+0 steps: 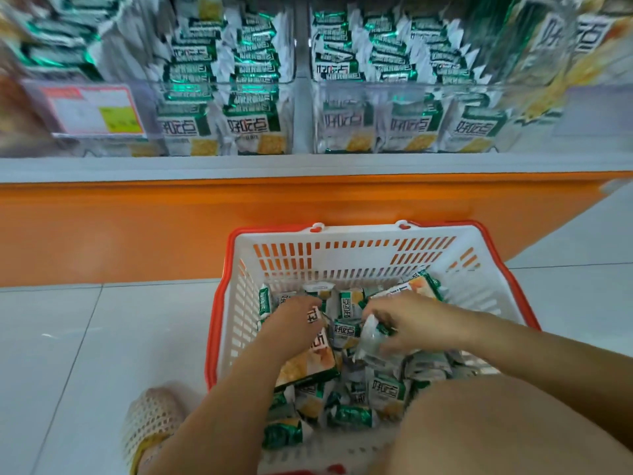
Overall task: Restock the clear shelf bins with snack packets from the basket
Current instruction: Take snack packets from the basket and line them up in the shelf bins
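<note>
A white basket (342, 255) with an orange rim stands on the floor below the shelf, holding several green-and-white snack packets (383, 392). Both hands reach into it. My left hand (294, 317) is down among the packets with its fingers curled round one (317, 317) near the basket's middle. My right hand (407, 320) pinches a crumpled packet (371, 335) just to the right of it. Above, two clear shelf bins (226, 114) (404, 114) stand side by side, stacked high with the same packets.
An orange shelf base (137, 228) with a grey ledge runs across behind the basket. A price tag (92, 109) hangs on the clear front at the left. Pale floor tiles (85, 354) lie to the left. My knee (496, 423) and a mesh shoe (150, 416) are at the bottom.
</note>
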